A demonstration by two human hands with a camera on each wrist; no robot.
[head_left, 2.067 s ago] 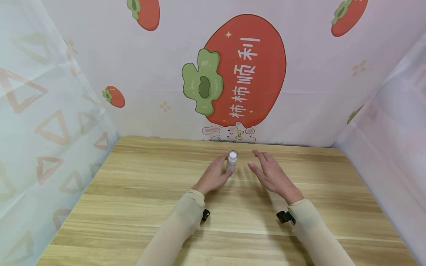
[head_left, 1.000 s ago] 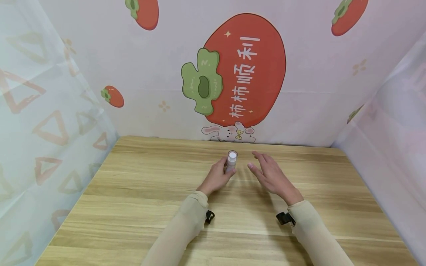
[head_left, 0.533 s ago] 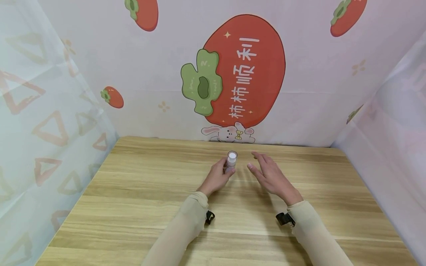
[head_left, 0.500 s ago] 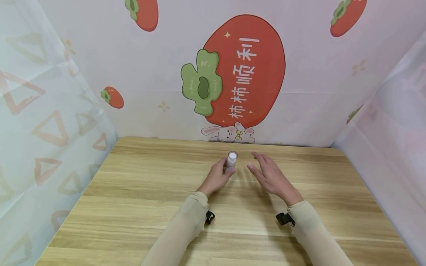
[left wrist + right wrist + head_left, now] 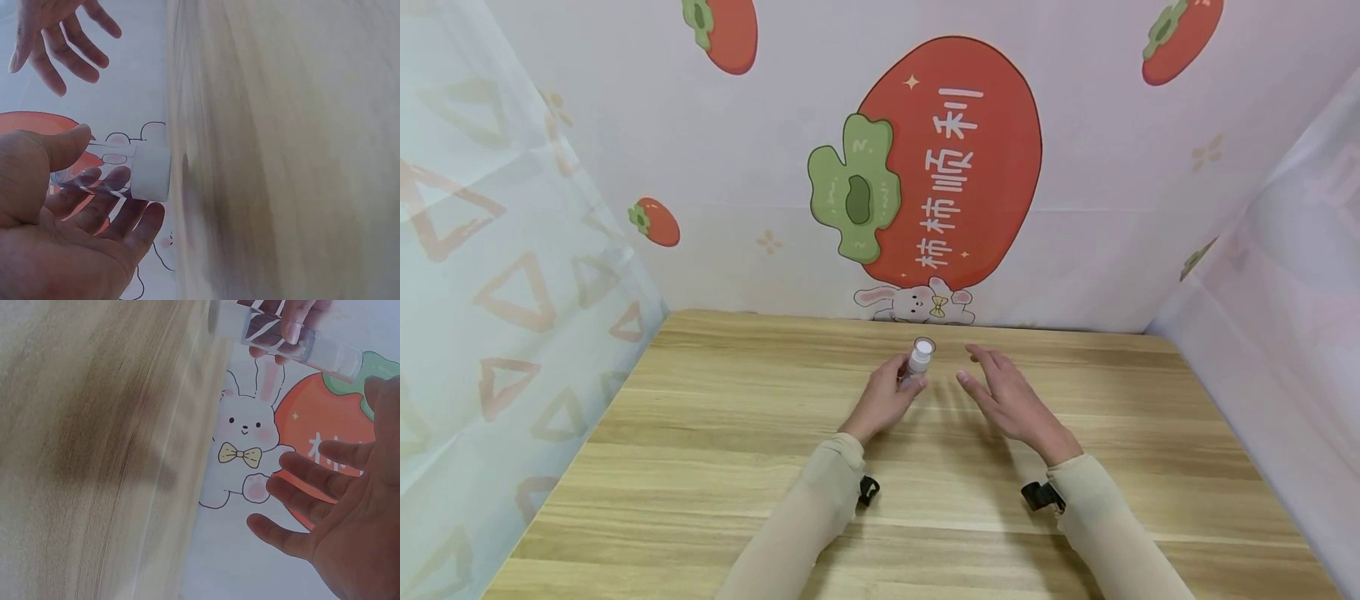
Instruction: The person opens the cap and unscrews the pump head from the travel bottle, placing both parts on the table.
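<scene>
My left hand holds a small clear bottle between thumb and fingers, left of the head view's centre line of hands. The bottle leans slightly, its round top toward the right. In the left wrist view its thick white base and see-through body show, with fingers visible behind. A clear cap covers its top in the right wrist view. Whether the base touches the table cannot be told. To the right, my right hand hovers with fingers spread and relaxed, apart from the bottle and holding nothing.
A wood-grain table lies under both hands. Behind it hangs a white cloth backdrop with a printed red persimmon and a rabbit. Patterned cloth walls the left side, and another sheet the right.
The left hand has closed more firmly round the bottle, and the bottle has gone from upright to a slight tilt. The right hand has stayed almost still.
</scene>
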